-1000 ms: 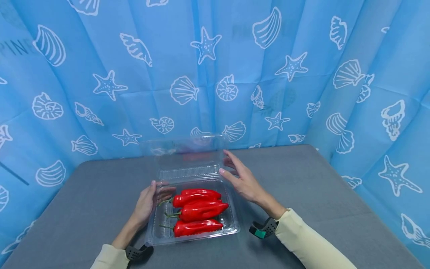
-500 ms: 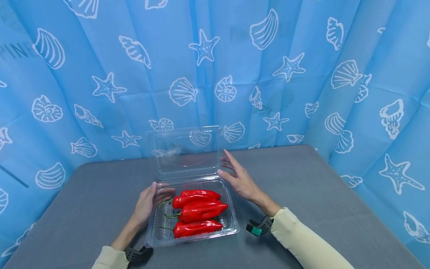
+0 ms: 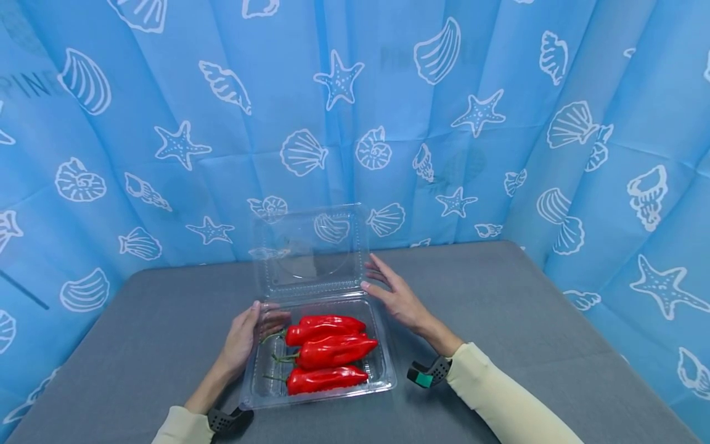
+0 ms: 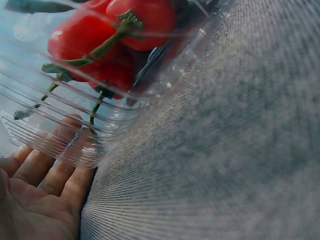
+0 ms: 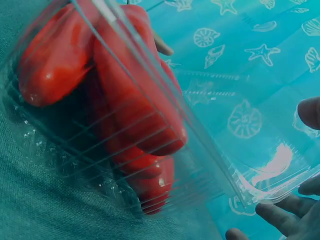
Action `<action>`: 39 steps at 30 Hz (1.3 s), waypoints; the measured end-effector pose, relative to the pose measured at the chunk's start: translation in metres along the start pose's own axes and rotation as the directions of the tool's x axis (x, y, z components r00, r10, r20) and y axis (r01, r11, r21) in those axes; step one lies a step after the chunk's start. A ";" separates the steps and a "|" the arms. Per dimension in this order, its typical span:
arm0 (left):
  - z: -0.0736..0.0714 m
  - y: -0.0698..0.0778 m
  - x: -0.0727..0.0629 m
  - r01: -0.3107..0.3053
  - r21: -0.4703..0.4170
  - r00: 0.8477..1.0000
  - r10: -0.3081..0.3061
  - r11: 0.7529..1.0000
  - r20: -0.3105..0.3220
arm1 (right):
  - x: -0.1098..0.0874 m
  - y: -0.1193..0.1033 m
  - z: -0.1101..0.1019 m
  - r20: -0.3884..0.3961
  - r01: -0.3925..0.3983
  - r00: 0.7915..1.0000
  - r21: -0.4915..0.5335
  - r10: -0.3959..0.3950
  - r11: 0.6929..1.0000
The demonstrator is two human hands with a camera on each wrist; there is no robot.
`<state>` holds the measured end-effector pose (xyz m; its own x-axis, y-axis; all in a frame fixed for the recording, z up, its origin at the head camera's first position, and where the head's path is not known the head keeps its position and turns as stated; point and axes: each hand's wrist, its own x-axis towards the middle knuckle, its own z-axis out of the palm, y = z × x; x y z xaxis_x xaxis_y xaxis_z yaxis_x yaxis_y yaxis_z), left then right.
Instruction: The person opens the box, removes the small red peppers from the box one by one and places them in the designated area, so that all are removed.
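A clear plastic clamshell box sits on the table, its hinged lid raised and standing up at the back. Several red peppers with green stems lie side by side in the base. My left hand is at the left wall, its fingers extended and seen through the plastic in the left wrist view. By the hinge at the back right corner is my right hand, fingers spread and fingertips at the lid's right edge. In the right wrist view, the pepper tips show through the box wall.
A grey cloth covers the table. Right behind the table's back edge hangs a blue curtain with white shells and starfish. Each wrist wears a dark strap, the right strap with a green patch.
The lid has swung back, away from me, and its top edge now stands higher in the head view. My right hand has shifted slightly; the left hand, base and peppers stay put.
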<state>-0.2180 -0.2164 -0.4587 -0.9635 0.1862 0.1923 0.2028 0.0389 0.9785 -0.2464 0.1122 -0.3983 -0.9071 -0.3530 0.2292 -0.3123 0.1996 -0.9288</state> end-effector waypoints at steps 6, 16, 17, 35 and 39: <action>0.000 0.000 0.000 -0.001 0.004 1.000 0.001 1.000 0.000 | 0.000 0.003 -0.001 0.015 -0.026 1.000 0.025 0.026 0.999; 0.000 -0.001 0.000 -0.007 0.023 1.000 0.007 1.000 0.004 | 0.002 0.013 -0.003 0.069 -0.045 0.997 0.104 0.038 0.994; 0.000 -0.001 0.000 -0.005 0.024 1.000 0.005 1.000 0.003 | 0.002 0.014 -0.004 0.072 -0.050 0.996 0.105 0.043 0.993; 0.002 0.003 -0.001 0.046 0.014 0.999 -0.046 0.999 -0.011 | 0.002 0.015 -0.003 0.073 -0.073 0.995 0.111 0.065 0.991; 0.003 0.005 -0.002 0.071 0.001 0.997 -0.071 0.997 -0.016 | 0.002 0.015 -0.003 0.069 -0.074 0.995 0.101 0.067 0.992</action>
<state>-0.2146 -0.2138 -0.4546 -0.9782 0.1673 0.1232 0.1338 0.0533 0.9896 -0.2541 0.1172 -0.4110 -0.9045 -0.4010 0.1453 -0.2139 0.1317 -0.9679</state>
